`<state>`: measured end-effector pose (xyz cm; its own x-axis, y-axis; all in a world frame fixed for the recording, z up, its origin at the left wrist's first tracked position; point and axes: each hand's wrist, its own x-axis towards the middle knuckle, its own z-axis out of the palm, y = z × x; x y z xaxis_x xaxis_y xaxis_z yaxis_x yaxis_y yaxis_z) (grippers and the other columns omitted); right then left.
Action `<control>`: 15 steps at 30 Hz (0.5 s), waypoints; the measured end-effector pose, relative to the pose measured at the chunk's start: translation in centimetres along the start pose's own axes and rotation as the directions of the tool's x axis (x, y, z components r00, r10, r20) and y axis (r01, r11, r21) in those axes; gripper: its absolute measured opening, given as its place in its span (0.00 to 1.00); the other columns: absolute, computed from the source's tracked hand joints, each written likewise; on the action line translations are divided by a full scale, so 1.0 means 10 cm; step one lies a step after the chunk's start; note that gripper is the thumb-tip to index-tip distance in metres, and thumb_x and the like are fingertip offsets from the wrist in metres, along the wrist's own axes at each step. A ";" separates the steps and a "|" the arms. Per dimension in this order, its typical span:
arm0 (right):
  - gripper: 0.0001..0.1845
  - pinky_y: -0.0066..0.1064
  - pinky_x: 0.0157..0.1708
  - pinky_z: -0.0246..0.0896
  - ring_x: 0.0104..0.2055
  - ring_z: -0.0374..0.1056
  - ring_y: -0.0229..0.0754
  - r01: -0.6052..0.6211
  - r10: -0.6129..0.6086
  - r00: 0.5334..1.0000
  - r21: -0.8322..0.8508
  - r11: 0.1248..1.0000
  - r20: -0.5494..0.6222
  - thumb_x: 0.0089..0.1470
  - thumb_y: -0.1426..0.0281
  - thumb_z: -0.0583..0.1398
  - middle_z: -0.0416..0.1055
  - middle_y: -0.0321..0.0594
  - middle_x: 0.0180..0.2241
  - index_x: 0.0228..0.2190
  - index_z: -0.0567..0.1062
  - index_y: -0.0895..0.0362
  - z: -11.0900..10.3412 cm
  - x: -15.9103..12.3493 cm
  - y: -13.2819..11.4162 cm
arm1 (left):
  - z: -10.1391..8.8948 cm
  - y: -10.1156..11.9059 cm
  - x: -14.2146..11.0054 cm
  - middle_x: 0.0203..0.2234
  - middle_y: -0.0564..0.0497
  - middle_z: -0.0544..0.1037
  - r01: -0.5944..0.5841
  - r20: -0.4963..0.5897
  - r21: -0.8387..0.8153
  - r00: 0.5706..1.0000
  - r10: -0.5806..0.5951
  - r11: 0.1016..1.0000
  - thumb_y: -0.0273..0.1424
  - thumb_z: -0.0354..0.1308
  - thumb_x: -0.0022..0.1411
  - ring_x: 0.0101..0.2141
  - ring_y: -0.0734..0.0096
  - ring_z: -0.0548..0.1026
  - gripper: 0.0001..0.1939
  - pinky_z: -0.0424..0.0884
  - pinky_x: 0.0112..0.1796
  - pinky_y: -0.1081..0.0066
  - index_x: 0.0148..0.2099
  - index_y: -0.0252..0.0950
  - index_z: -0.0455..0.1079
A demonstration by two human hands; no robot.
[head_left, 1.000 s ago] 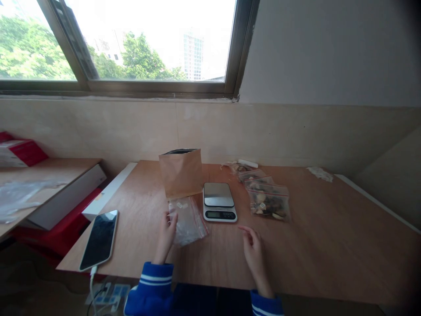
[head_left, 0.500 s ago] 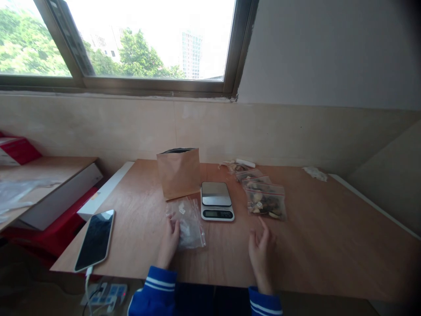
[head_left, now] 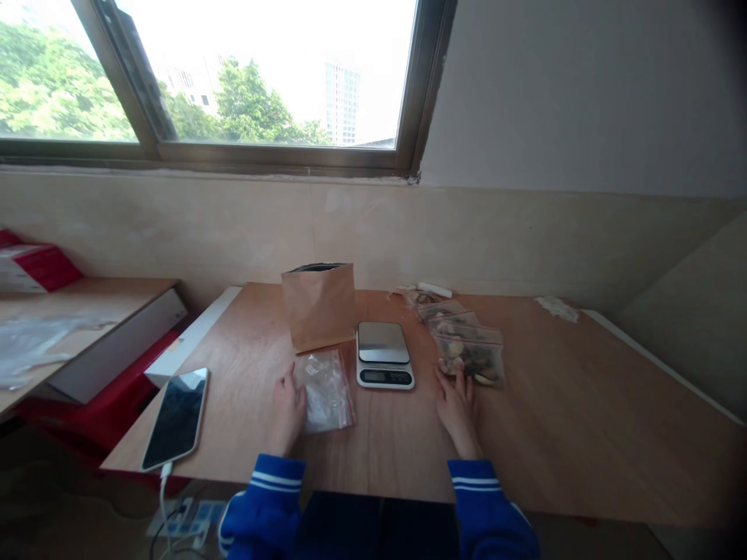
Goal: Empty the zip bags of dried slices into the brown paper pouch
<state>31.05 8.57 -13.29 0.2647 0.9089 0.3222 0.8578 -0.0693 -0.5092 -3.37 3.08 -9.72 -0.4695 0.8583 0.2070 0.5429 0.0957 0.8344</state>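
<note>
My left hand (head_left: 289, 408) rests on the table at the left edge of a flat stack of clear zip bags (head_left: 327, 393). Its index finger and thumb are apart and it grips nothing. With fingers stretched out, my right hand (head_left: 458, 406) touches the lower edge of the nearest zip bag of dried mushroom-like slices (head_left: 482, 362). Between the hands lies a white digital kitchen scale (head_left: 384, 354), its metal plate bare. Behind the clear bags an open brown paper pouch (head_left: 320, 309) stands upright.
More filled zip bags (head_left: 449, 313) overlap in a row toward the wall, with a white roll-like object (head_left: 435, 290) at the back. A phone (head_left: 177, 420) on a charging cable lies at the left edge. Crumpled white material (head_left: 557, 308) sits at the back right.
My right hand has moved forward and slightly left onto the nearest filled bag. My left hand has drawn back to the left edge of the clear bags, which have shifted slightly left.
</note>
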 end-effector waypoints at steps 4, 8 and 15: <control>0.30 0.59 0.55 0.53 0.64 0.53 0.63 0.014 -0.014 1.000 -0.009 1.000 -0.020 0.55 0.71 0.47 0.54 0.53 0.64 0.57 0.71 0.56 0.01 -0.16 0.03 | -0.06 0.07 -0.04 0.57 0.33 0.64 0.031 0.013 0.200 0.999 -0.035 0.979 0.36 0.45 0.66 0.57 0.44 0.65 0.25 0.62 0.53 0.43 0.62 0.36 0.64; 0.29 0.54 0.55 0.56 0.63 0.56 0.60 0.018 -0.001 0.992 0.136 0.991 -0.123 0.56 0.69 0.46 0.57 0.57 0.62 0.56 0.70 0.62 -0.08 -0.36 0.03 | -0.11 0.14 -0.07 0.59 0.36 0.63 0.000 0.075 0.141 0.997 -0.011 0.990 0.37 0.45 0.66 0.60 0.46 0.60 0.25 0.58 0.56 0.43 0.62 0.38 0.63; 0.30 0.49 0.56 0.58 0.56 0.64 0.56 0.064 0.110 0.866 0.328 0.943 -0.488 0.62 0.55 0.47 0.69 0.60 0.52 0.50 0.73 0.64 -0.65 -0.53 -0.32 | -0.06 0.39 -0.19 0.54 0.42 0.72 -0.137 0.160 -0.265 0.970 0.184 0.954 0.35 0.48 0.64 0.56 0.59 0.68 0.21 0.59 0.59 0.56 0.57 0.37 0.68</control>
<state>29.74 1.33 -8.14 0.5388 0.5790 0.6119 0.6813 0.1278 -0.7208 -0.75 1.49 -6.53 -0.2441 0.9307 0.2724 0.3977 -0.1601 0.9034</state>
